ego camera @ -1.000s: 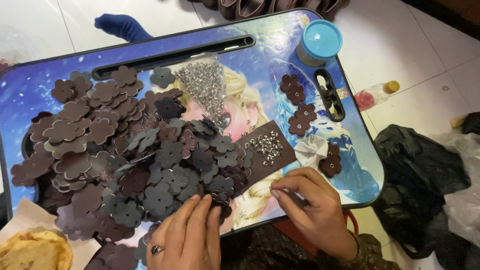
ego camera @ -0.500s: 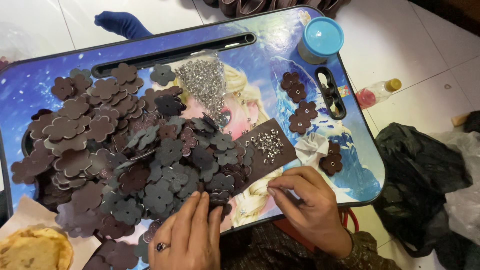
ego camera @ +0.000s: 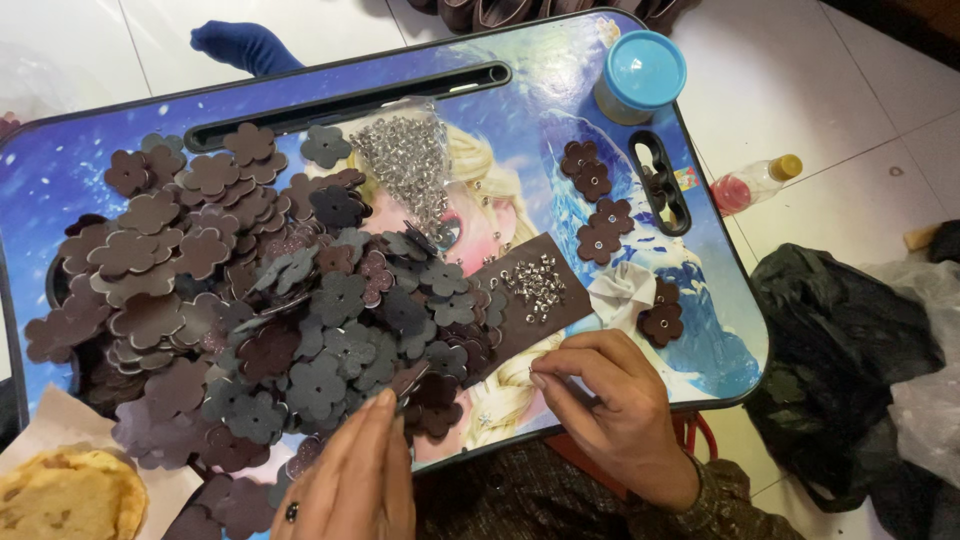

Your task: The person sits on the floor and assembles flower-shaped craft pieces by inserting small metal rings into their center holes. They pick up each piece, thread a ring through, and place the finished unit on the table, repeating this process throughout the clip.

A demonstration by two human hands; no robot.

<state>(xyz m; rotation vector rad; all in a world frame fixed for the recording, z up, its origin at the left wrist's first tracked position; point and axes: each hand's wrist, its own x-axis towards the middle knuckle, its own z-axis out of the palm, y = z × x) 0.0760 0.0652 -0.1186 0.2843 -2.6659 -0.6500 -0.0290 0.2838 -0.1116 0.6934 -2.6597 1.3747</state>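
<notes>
Left hand (ego camera: 352,478) fingers pinch a thin, dark flower-shaped leather cutout (ego camera: 412,378) at the heap's near edge on the tabletop (ego camera: 60,180); light and floppy, best nipped by a petal, while right hand (ego camera: 618,405) fingers close together, contents unclear.

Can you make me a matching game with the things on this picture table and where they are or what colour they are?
Things:
1. round tub
2. small bottle
3. flatbread
4. pile of leather flowers

Places or colours:
A. on the white floor, right of the table
B. bottom left corner
C. light blue lid
D. brown and grey, on the table's left half

Pairs: 1-C, 2-A, 3-B, 4-D
</notes>
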